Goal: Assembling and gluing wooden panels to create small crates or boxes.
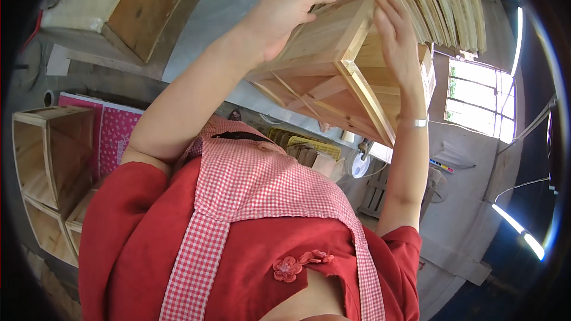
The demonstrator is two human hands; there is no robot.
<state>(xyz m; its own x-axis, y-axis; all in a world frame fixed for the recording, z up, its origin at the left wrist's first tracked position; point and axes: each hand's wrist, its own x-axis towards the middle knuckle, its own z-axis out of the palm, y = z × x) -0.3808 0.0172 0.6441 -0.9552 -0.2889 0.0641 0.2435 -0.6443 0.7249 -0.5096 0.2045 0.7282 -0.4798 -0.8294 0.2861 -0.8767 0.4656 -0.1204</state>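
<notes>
A pale wooden box (321,47) with an X-shaped brace on one side stands in front of me at the worktable (199,30). My left hand (291,9) is over its upper left side, fingers stretched out and thumb apart; whether it touches the wood I cannot tell. Against the box's right edge lies my right hand (397,38), its fingers straight and flat along the rim. Neither hand is wrapped round anything. Part of the box's open right side is hidden behind my right hand and forearm.
Stacked wooden slats (443,9) stand behind the box. Another large wooden box (143,12) is at the far left. Wooden crates (50,166) are piled at the left beside a pink patterned panel (116,139). A yellow basket (321,146) sits below the table edge, near a white round object (359,166).
</notes>
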